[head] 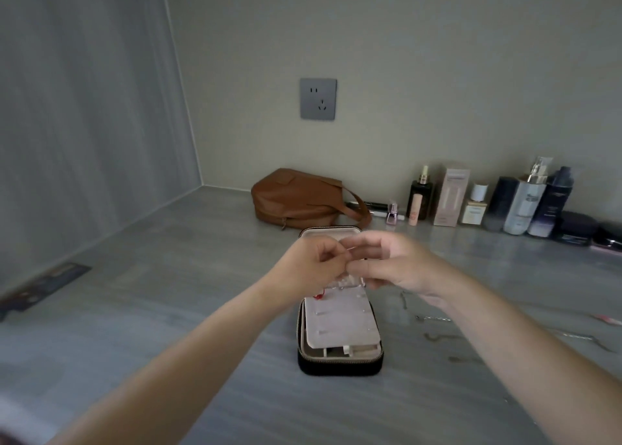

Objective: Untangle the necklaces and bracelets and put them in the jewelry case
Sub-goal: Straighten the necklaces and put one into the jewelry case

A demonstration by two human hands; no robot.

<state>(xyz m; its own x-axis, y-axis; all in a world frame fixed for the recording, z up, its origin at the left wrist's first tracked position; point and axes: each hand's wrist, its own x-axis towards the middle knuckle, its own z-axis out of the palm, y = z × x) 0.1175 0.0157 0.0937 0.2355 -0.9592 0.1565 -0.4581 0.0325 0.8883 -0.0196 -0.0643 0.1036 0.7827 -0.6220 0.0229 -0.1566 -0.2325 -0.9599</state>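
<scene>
left hand, right hand pinch thin chain over jewelry case

Two bare arms in shot, both uncovered from the wrists right back to the frame's edge. The left hand shows plain knuckles, and the left forearm runs long and smooth. The right hand shows a broad back, its right forearm equally bare. Nails are too blurred to judge. In the bottom-left corner sits a blurred pale patch, and I can't tell if it's clothing.

Head camera looks forward and down at the jewelry case, facing a wall.
</scene>
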